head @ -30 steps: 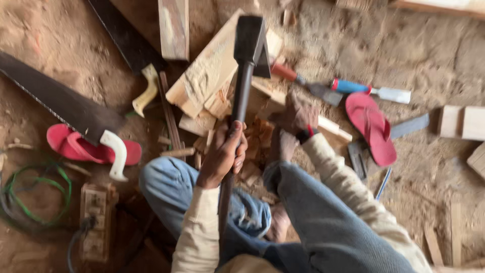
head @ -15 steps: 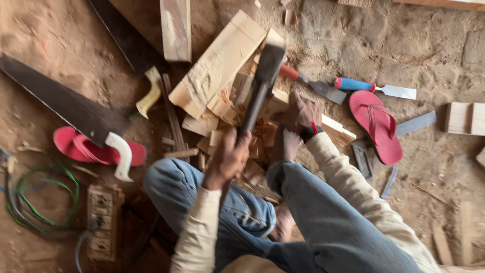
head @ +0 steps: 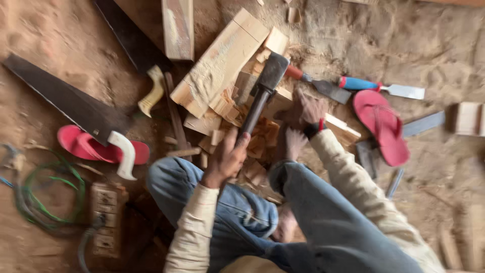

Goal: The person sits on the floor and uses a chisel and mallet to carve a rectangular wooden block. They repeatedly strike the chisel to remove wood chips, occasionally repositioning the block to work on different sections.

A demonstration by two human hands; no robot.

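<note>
- Nearest, the person sits on the sandy floor (head: 419, 45), knees in blue jeans drawn up, cream sleeves reaching forward.
- The left hand (head: 226, 159) is clamped round the lower end of the hatchet (head: 260, 93); its dark handle runs up and away from the body, tilting slightly right, with the steel head at the far end.
- The right hand (head: 303, 112) lies just right of the handle, fingers curled down on the small wood block (head: 262, 136) among the chips; whether it grips or only steadies I cannot tell.
- So the hatchet head lies just beyond and left of the right hand, over the pile of planks (head: 222, 65).
- Further right lie a blue-handled chisel (head: 384, 88) and a red sandal (head: 381, 126).
- To the left, two handsaws (head: 76, 108), another red sandal and a green cable coil (head: 45, 192).
</note>
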